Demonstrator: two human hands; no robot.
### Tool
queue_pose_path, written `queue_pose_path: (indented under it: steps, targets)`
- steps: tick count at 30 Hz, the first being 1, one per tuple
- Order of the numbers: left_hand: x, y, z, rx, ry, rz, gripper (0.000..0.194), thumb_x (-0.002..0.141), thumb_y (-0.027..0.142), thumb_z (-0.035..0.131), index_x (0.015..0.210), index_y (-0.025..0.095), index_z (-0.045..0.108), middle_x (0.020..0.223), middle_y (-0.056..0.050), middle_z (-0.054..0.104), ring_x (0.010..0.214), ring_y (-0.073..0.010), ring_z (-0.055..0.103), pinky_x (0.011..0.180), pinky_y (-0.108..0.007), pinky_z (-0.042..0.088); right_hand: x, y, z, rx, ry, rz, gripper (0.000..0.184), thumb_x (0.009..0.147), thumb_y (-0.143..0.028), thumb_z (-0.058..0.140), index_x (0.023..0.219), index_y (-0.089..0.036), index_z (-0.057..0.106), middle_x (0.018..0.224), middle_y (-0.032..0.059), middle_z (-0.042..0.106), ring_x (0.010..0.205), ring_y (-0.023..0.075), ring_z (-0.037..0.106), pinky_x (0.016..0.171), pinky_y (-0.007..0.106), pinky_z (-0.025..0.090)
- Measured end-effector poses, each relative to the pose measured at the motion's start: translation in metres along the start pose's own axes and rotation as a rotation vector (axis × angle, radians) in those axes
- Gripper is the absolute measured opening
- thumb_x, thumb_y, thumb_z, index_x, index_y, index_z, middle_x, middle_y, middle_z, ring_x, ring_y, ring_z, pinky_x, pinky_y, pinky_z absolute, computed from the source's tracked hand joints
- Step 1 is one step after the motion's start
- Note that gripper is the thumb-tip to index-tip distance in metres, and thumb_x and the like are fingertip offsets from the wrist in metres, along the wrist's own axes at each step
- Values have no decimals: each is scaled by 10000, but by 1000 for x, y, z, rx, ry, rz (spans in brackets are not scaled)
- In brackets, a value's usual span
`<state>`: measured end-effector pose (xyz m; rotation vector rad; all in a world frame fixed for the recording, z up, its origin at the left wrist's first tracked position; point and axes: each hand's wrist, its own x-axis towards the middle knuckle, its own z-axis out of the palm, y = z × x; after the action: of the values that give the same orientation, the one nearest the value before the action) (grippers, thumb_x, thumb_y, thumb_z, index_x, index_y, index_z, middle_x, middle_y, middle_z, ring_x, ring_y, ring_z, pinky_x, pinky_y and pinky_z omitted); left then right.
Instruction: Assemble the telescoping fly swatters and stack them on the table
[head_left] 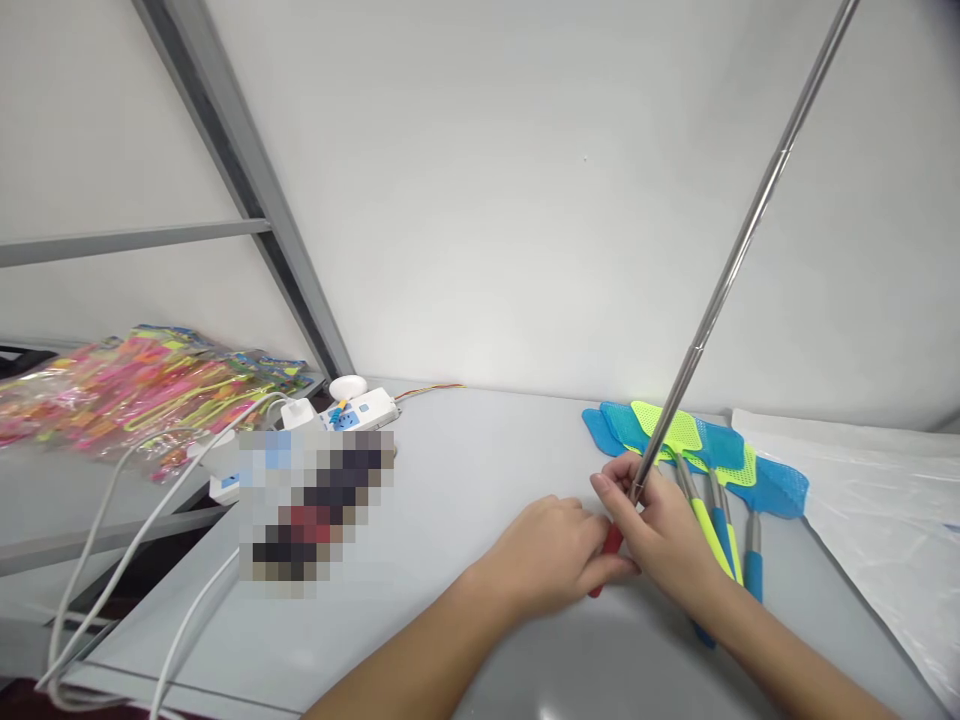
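A long shiny telescopic metal rod with a red handle (613, 541) slants up and right, its far end beyond the top of the view. My left hand (551, 555) is closed around the red handle. Just above it, my right hand (660, 525) has its thumb and fingers closed around the bottom of the rod, where it meets the handle. Behind and beside my right hand lie several fly swatters (776, 487) with blue and yellow-green mesh heads and extendable metal shafts. My right hand and forearm partly cover their handles.
Several plastic-wrapped packs (180, 390) of pink and yellow items lie on a shelf at left. White power strips (367, 408) with white cables stand near the grey table's left edge, beside a pixelated patch. A white plastic sheet (885, 520) covers the right side, and a pale wall stands behind.
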<state>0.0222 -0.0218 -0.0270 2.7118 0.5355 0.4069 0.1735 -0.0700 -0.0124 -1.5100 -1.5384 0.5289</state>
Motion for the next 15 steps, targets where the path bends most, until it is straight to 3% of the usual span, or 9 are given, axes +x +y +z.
queue_pose_path:
  steps: [10,15]
  targets:
    - [-2,-7,-6,-41,51,-94,399,950,546,437,856,197,604,819,-26,686,753,-192,633,724,-304,434,-2,-12,-16,134,-35,-15,280,965,-464,447,848,-221,525,652,-19,503,586,134,470,538,266,392]
    - [-8,-11,-11,-76,153,-117,333,1009,414,356,892,204,586,855,-8,685,750,-167,607,735,-290,416,-15,-21,-51,362,26,115,230,954,-450,487,907,-229,531,560,-67,383,459,97,391,417,209,362]
